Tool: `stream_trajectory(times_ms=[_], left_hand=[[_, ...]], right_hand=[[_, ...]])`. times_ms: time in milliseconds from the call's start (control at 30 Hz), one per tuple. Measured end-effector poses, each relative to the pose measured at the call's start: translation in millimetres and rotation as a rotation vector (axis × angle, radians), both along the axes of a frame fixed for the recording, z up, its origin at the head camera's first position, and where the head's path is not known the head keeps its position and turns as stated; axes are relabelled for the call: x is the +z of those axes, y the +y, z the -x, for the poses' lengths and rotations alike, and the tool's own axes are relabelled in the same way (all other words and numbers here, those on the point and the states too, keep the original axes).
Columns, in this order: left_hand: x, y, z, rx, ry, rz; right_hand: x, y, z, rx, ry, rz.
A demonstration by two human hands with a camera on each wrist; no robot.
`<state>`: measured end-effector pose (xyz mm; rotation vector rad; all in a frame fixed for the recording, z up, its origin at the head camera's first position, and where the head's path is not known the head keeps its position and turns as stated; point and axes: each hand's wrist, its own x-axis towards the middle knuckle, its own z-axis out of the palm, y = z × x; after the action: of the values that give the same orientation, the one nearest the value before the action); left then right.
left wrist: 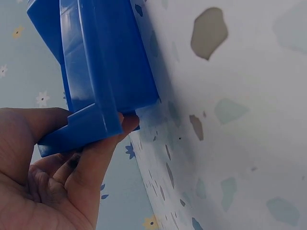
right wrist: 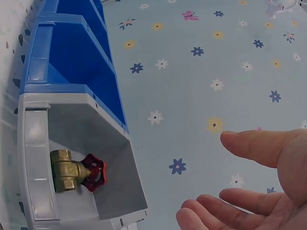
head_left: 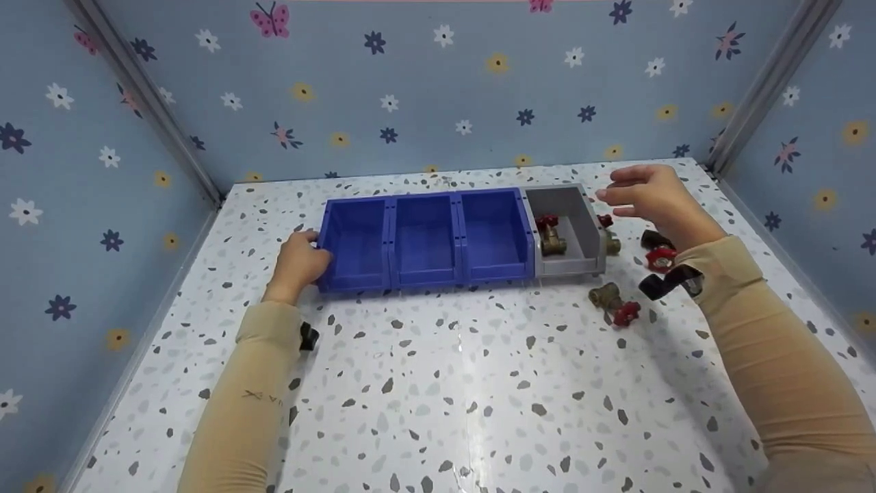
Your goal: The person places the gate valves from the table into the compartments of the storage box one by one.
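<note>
Three blue bins (head_left: 356, 282) and one grey bin (head_left: 571, 266) stand joined in a row on the speckled table. My left hand (head_left: 301, 263) grips the leftmost blue bin; the left wrist view shows its thumb and fingers on either side of the blue wall (left wrist: 81, 129). Inside the grey bin lies a brass valve (right wrist: 64, 170) with a red handwheel (right wrist: 96, 172). My right hand (head_left: 653, 198) hovers beyond the grey bin's right side, fingers apart and holding nothing, also seen in the right wrist view, where the palm (right wrist: 288, 191) faces the bin.
Another brass valve (head_left: 612, 243) sits against the grey bin's right side, partly hidden. In front of it lies a valve with a red handwheel (head_left: 626, 313). A red handwheel (head_left: 660, 259) shows beside the right wrist. Flower-patterned walls (head_left: 438, 89) enclose the table on three sides.
</note>
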<state>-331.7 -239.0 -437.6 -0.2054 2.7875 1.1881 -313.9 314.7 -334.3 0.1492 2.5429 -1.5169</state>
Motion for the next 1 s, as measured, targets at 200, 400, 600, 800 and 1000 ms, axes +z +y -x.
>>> stream_trajectory(times_ms=[200, 400, 600, 800, 1000], left_hand=[[-0.8, -0.5, 1.6, -0.003, 0.005, 0.01], [0.3, 0.0, 1.0, 0.005, 0.002, 0.022], [0.9, 0.3, 0.4, 0.003, 0.0, 0.013], [0.5, -0.3, 1.5, -0.001, 0.005, 0.01], [-0.5, -0.5, 1.9, 0.003, 0.002, 0.016]], right_hand=[[-6.7, 9.6, 2.4, -0.026, -0.005, 0.016], [-12.1, 19.7, 3.9, -0.033, -0.003, 0.035], [-17.1, 30.2, 3.7, -0.032, 0.001, 0.017], [-24.2, 36.5, 4.6, -0.062, -0.013, -0.008], [-32.9, 39.9, 6.6, -0.089, -0.056, 0.006]])
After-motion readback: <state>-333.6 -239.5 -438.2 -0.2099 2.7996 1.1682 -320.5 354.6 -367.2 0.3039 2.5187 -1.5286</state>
